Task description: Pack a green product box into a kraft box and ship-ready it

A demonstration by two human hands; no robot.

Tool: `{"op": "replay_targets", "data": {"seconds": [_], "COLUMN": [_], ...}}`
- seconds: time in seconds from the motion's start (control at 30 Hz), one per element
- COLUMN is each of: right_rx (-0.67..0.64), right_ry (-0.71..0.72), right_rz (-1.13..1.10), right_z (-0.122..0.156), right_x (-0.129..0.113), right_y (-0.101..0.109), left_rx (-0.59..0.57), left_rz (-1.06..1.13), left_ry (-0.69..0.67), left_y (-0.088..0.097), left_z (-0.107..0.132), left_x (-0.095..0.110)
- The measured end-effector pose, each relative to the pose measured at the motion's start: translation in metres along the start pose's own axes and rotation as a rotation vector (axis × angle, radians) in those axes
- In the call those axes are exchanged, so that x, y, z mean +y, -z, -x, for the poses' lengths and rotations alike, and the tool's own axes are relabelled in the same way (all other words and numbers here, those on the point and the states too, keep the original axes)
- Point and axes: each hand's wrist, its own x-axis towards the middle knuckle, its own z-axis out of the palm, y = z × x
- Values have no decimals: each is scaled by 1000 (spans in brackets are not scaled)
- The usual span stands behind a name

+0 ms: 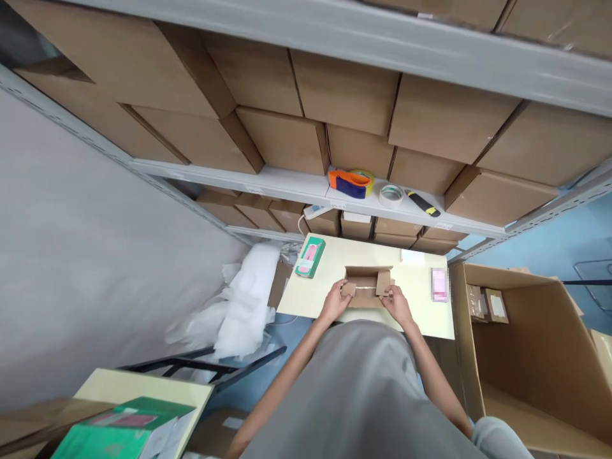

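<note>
A small open cardboard box (366,280) sits on the pale yellow table (329,261), close to its near edge. My left hand (335,301) grips the box's left side flap with closed fingers. My right hand (396,305) holds the right side flap the same way. Both flaps stand up and the box's inside is partly visible. A green and pink packet (310,256) lies on the table to the left of the box.
A pink item (439,284) and a white slip (414,257) lie on the table's right part. A large open carton (526,344) stands at right. On the shelf behind are a tape dispenser (351,182), a tape roll (391,194) and a knife (422,203). White wrapping (243,299) is piled at left.
</note>
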Motion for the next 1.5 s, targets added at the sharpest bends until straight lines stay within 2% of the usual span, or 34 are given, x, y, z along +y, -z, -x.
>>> {"op": "replay_targets", "data": {"seconds": [0.13,0.23,0.33,0.47,0.63,0.73,0.9,1.0,1.1,1.23,1.37,1.5], "right_rx": [-85,-146,-132,-53,-97,-122,-160,-95,-8,32,-25,-105], "right_ry": [-3,58,-3,-113,-8,43,67,65,-15,-156,-134,-109], "right_rz": [-53,-84,-82,41,173,229,252,185,157,144,24,-19], "right_z": [3,8,10,3,-9,-12,-10,-13,-27,-52,-59,-47], "right_x": [6,9,9,4,-4,-7,-7,-7,-6,1,9,9], "right_y": [11,20,25,29,31,32,29,28,28,22,4,-14], "left_rx": [-44,-98,-76,5,-54,-75,-17,57,125,161,155,101], "left_rz": [148,122,83,-47,-220,-239,-196,-215,-221,-124,99,280], "left_ry": [-2,-30,2,105,-79,-132,-79,-35,40,117,139,136], "left_y": [6,10,10,10,16,19,15,11,8,1,-16,-34], "left_z": [19,35,39,27,15,16,15,5,-9,-21,-21,-19], "left_x": [-6,-9,-8,-2,8,12,14,17,16,6,-10,-21]}}
